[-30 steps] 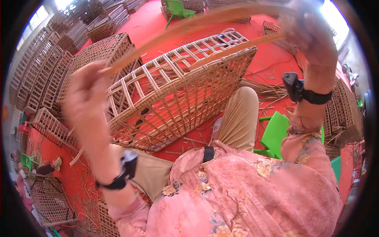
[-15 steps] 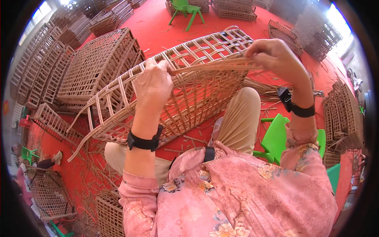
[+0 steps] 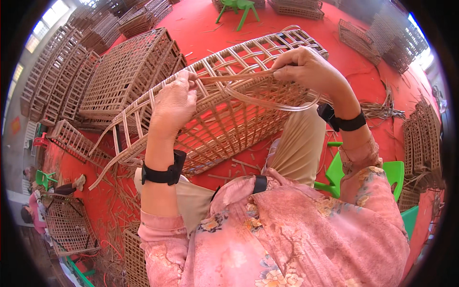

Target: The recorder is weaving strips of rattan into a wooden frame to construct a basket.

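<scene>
A long woven wicker basket (image 3: 229,129) lies tilted across my knees, its open-lattice side facing up. Between my hands runs a flat tan weaving strip (image 3: 234,77), stretched along the lattice. My left hand (image 3: 176,98) pinches the strip's left end at the basket's near edge. Closed on the other end is my right hand (image 3: 306,69), held just above the basket toward its right end. From there the strip loops down in a loose curve over the basket's lower side. Loose strip ends stick out at the basket's left corner.
Stacked wicker baskets (image 3: 126,76) stand at the left, with more at the right (image 3: 420,138). A green chair (image 3: 334,172) is by my right side. A bundle of strips (image 3: 382,107) and scattered offcuts lie on the red floor. Another person (image 3: 36,208) sits at far left.
My right hand has moved left, closer to my left hand. The strip now hangs in a loop below it. My left hand has shifted slightly left.
</scene>
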